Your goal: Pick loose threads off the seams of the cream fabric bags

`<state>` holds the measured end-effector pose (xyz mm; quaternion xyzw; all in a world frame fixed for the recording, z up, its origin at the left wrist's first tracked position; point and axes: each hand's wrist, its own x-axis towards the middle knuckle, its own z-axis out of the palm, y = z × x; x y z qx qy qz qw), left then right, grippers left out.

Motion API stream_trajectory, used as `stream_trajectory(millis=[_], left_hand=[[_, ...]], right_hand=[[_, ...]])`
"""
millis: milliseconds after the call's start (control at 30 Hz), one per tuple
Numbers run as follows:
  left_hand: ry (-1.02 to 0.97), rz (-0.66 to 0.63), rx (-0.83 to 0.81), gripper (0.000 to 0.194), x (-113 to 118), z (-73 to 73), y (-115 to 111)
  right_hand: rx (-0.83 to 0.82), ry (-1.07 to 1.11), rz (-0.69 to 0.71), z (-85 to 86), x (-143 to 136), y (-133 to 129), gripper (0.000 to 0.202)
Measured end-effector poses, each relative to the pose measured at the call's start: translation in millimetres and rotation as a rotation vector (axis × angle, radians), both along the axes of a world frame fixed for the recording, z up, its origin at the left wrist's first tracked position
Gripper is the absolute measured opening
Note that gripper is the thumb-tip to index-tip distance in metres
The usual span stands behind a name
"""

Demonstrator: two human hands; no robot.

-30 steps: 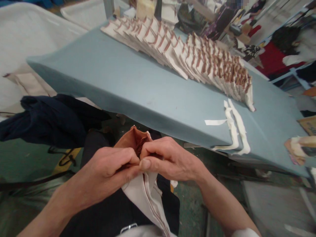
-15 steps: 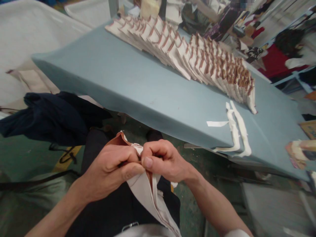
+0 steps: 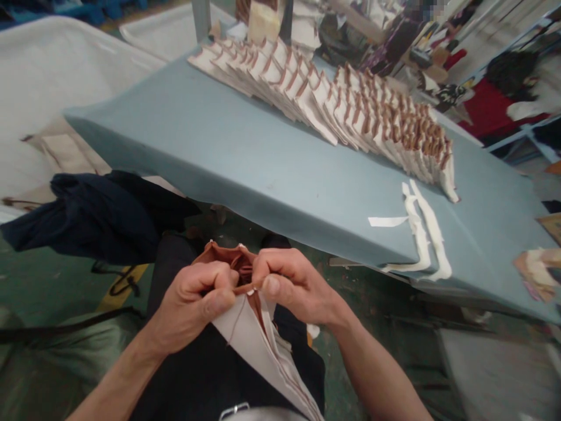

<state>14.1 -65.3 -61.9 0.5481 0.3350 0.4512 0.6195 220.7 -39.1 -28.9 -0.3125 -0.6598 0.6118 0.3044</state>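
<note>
Over my lap hangs a white fabric piece (image 3: 248,336) with a reddish-brown lining, its top edge pinched between both hands. My left hand (image 3: 197,301) is closed on the brown edge, thumb on the near side. Just to the right, my right hand (image 3: 293,286) grips the same edge between thumb and curled fingers. A short stretch of brown edge shows between the two thumbs, and the brown inside gapes behind it. A loose thread hangs down the white face. The lower end runs down toward my waist. What exact article it is, I cannot tell.
Beyond my hands stands a blue-covered table (image 3: 197,140). Overlapping rows of white pieces with brown edges (image 3: 315,99) lie along its far side. White strips (image 3: 423,234) hang over its near edge. White bins (image 3: 65,64) and dark blue cloth (image 3: 96,213) are at left.
My left hand has shifted a little left, away from the right thumb. The edge between them is now stretched out, and more brown lining shows behind it.
</note>
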Motion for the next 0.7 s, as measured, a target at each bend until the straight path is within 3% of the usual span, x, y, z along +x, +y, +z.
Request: stream_trajectory(millis=[100,267,433,700], left_hand=[[0.082,-0.015,0.077,0.066,-9.9,2.5,0.4],[0.252,-0.095,0.168,0.064,-14.0,20.1,5.3],[0.348,-0.159,0.228,0.05,-12.7,38.2,9.6],[0.425,-0.155,0.284,0.038,-13.0,36.1,10.8]], right_hand=[[0.272,-0.073,-0.001,2.6,8.0,6.6,0.054],[0.486,-0.097,0.019,0.6,6.8,7.7,0.043],[0.555,-0.149,0.036,3.9,2.1,9.3,0.04],[0.557,-0.169,0.021,7.0,0.5,8.4,0.038]])
